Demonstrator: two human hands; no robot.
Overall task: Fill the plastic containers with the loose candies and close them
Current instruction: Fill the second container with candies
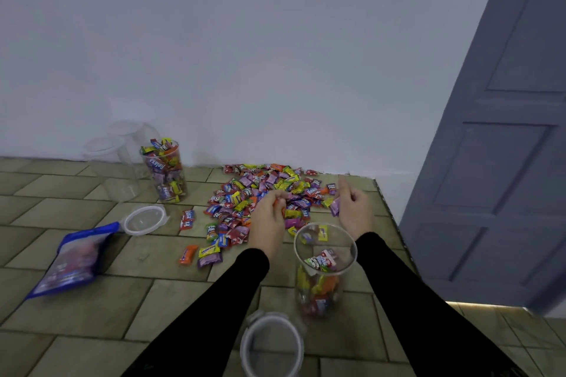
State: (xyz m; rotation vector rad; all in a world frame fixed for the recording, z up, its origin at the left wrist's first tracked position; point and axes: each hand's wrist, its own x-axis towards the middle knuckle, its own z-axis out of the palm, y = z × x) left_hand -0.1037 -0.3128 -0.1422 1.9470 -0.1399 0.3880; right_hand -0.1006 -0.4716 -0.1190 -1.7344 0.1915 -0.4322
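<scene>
A heap of wrapped candies (pixel 269 193) lies on the tiled floor (pixel 92 300) against the white wall (pixel 245 55), with a few strays spilled toward the person. Just in front of the heap stands an open plastic container (pixel 321 272), partly filled with candies, between the two black-sleeved forearms. The left hand (pixel 269 217) hovers over the near edge of the heap, fingers curled and pinching an orange candy (pixel 279 202). The right hand (pixel 355 208) is raised beside the heap, fingers curled round a purple candy (pixel 335 206). A loose lid (pixel 271 346) lies nearest the person. Further left, a full container (pixel 165 173) stands open near the wall, two empty clear containers (pixel 113 168) beside it, another lid (pixel 143 220) and a blue bag (pixel 76 260) lying on the floor. A grey door (pixel 505 162) stands at the right.
</scene>
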